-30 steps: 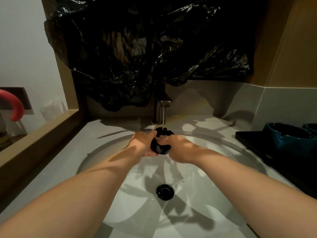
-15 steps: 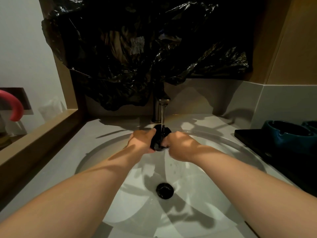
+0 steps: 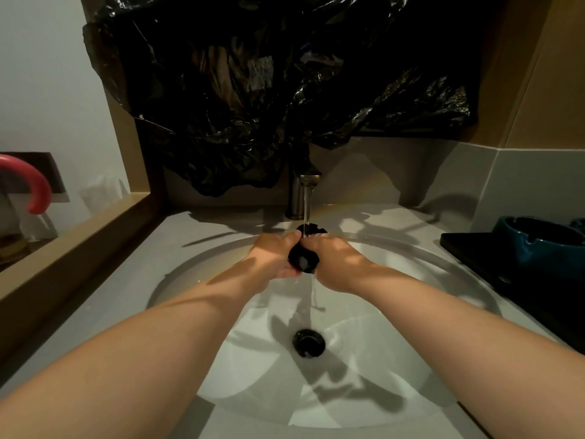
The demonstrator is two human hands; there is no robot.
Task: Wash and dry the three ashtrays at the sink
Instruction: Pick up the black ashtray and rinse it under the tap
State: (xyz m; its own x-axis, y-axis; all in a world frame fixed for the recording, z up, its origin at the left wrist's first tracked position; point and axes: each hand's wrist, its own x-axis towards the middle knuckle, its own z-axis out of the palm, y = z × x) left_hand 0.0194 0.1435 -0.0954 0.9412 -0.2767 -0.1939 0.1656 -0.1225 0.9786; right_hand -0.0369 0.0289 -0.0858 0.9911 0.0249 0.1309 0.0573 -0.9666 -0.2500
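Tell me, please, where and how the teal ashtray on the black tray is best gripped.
Probably by its thick rim, thumb outside and fingers inside the bowl, the right hand coming from above on the sink side. The teal ashtray stands upright, mouth up, on the black tray, with the wall close behind and another ashtray on its far side.

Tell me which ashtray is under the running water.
The black ashtray, gripped by left hand and right hand beneath the faucet; the teal ashtray sits aside on the black tray at right.
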